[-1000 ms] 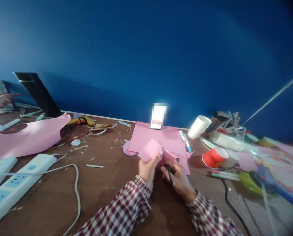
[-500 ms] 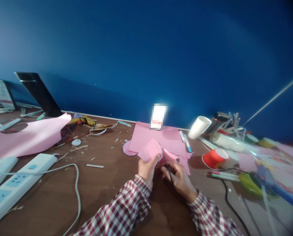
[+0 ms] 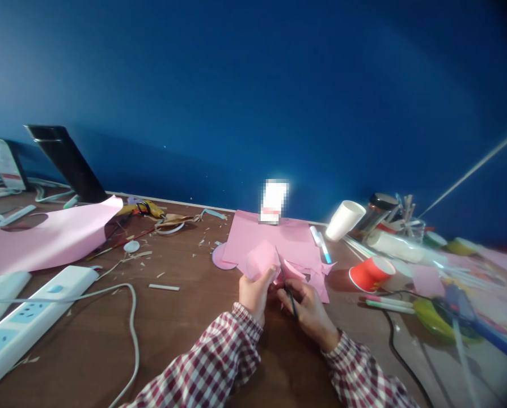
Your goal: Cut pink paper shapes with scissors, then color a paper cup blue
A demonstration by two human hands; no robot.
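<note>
Likely feather-light and thin, the piece [image 3: 260, 259] of pink paper sits just in front of the left hand [image 3: 253, 297], above the near edge of the pink sheet [image 3: 253, 229]. That hand pinches it at its lower right, thumb on top; the fingers beneath are mostly hidden. The right hand [image 3: 312, 310] is closed around the dark scissors [image 3: 292, 300], whose blades point away from the body, right beside the thumb; how far apart they stand, I cannot tell. Paper like this should bend easily, slip little against dry skin, and crease or tear if squeezed or tugged, so a flat pinch close to the blades seems the best hold, with fingertips clear of the edge. The scissors, by contrast, look stiff and somewhat heavier, best gripped by the handles. Curled scraps [image 3: 318, 276] lie to the right on the sheet's near corner, probably just as floppy.
</note>
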